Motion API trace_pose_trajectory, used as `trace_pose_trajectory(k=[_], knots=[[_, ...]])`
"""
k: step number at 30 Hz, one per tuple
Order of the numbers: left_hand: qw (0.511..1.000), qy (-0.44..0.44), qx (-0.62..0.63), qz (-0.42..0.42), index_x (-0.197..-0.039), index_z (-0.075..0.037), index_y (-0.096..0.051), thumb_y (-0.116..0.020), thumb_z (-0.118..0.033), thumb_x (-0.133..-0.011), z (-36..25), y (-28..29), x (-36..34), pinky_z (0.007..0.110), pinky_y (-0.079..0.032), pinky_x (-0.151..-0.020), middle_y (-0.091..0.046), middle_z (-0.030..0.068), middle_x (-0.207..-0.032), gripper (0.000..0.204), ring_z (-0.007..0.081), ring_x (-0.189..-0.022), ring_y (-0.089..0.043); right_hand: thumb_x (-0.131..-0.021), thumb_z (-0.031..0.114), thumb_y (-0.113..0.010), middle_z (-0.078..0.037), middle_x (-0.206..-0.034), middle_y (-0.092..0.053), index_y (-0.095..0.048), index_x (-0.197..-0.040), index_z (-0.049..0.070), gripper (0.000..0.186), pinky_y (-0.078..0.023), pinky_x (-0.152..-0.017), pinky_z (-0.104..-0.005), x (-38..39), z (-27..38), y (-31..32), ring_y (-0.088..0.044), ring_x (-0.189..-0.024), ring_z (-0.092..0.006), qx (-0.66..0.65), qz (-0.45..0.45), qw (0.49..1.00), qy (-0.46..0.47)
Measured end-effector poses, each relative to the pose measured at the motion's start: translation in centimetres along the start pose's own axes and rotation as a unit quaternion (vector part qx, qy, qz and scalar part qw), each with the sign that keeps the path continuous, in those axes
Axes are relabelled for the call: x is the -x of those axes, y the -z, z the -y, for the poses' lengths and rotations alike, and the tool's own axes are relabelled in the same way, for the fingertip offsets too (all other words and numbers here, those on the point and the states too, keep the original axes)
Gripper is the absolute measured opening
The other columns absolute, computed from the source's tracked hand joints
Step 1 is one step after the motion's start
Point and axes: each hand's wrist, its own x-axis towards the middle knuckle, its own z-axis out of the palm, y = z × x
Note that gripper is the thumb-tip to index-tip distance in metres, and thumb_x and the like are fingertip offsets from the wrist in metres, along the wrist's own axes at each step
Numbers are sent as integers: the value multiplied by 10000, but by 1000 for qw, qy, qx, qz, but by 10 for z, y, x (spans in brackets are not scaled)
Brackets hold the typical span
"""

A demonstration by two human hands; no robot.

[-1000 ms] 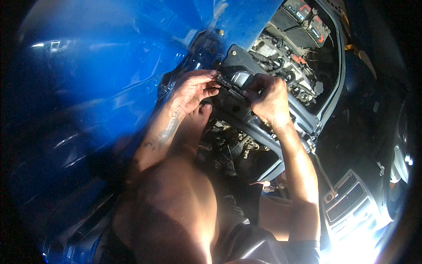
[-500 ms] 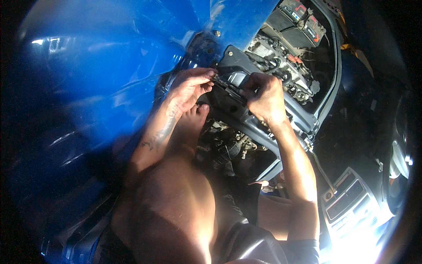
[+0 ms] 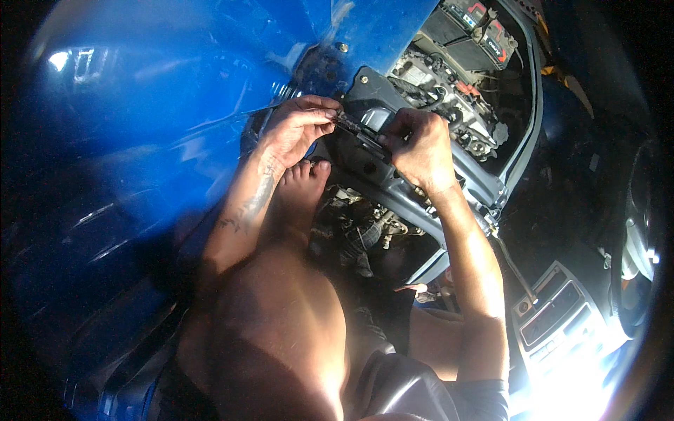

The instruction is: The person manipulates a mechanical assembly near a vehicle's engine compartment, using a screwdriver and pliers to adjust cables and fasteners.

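Observation:
Between my two hands runs a slender dark piece, like a length of cable or wiring (image 3: 359, 130); its exact kind is too small and dark to make out. My left hand (image 3: 298, 132) pinches its upper left end between thumb and fingers. At the lower right end my right hand (image 3: 420, 146) is closed on it, its fingertips partly hidden by the hand's back. Behind and below the piece lies a grey metal frame (image 3: 397, 180) of a vehicle body. My bare foot (image 3: 302, 193) rests just under the left hand.
Blue painted bodywork (image 3: 161, 119) fills the left side. An engine (image 3: 442, 98) and a battery (image 3: 477, 38) sit at the upper right. Mechanical parts (image 3: 365, 231) show through a gap below the frame. A grey trim panel (image 3: 558, 319) lies at lower right in strong glare.
The view has shifted slightly. Both hands keep their hold on the dark piece, and their grips look nearly the same.

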Motion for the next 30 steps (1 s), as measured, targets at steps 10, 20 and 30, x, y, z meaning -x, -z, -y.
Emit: trace_pose_trajectory(k=[10,20,30], knots=[[998,-24,45,-37,-1100,-58,-537,-624,23,-835,7,-11,1,299,-506,-760,-659,67,-955,290,147,-888,-625,-675,31,-708,-125,-679,-661,-637,-703,9,80,-505,-655,-330,1,6,1,-663,-659,-235,-28,-7,1000,-2],[997,-36,-28,-67,-1043,-47,-564,-612,-47,-871,1,-10,2,335,-503,-808,-658,104,-990,179,179,-907,-628,-669,30,-711,-127,-687,-663,-636,-709,5,88,-504,-660,-337,1,9,1,-663,-667,-240,-20,-3,1000,4],[987,-34,-152,-33,-927,-34,-628,-668,-169,-879,3,-10,6,231,-433,-650,-609,11,-803,149,90,-703,-540,-672,19,-703,-132,-693,-665,-636,-708,4,78,-504,-672,-341,1,8,2,-667,-675,-247,-19,7,1000,-15]])
